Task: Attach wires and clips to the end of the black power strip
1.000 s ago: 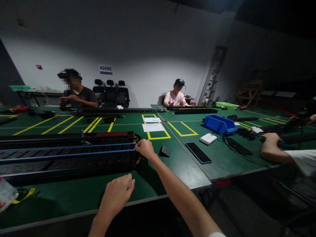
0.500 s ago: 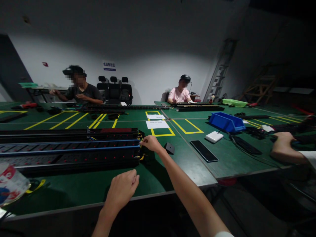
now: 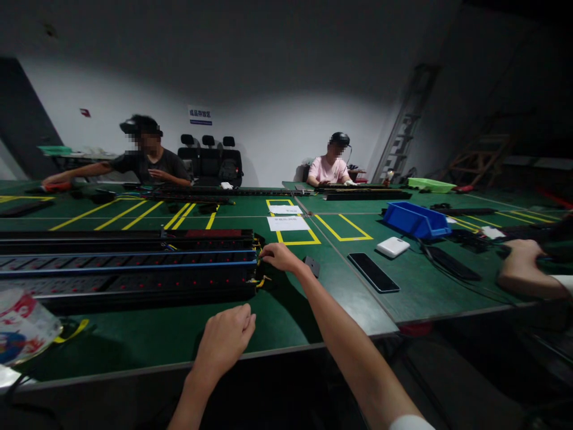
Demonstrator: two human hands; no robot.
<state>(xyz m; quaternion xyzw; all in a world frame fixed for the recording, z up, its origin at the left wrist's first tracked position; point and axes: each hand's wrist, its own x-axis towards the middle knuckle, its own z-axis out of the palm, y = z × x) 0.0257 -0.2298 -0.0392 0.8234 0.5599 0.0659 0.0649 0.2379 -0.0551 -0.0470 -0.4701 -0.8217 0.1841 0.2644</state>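
At the end of the black bars (image 3: 179, 285), the right hand (image 3: 281, 257) pinches, on what I can't tell; go gently. The left hand (image 3: 224, 339), curled closed, could steady them.

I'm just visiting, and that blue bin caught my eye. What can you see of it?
The blue bin looks like plastic, with an open top and a wall that dips at its right end. It stands upright on the green table, beyond the white box. No hand touches it. Its contents are unclear.
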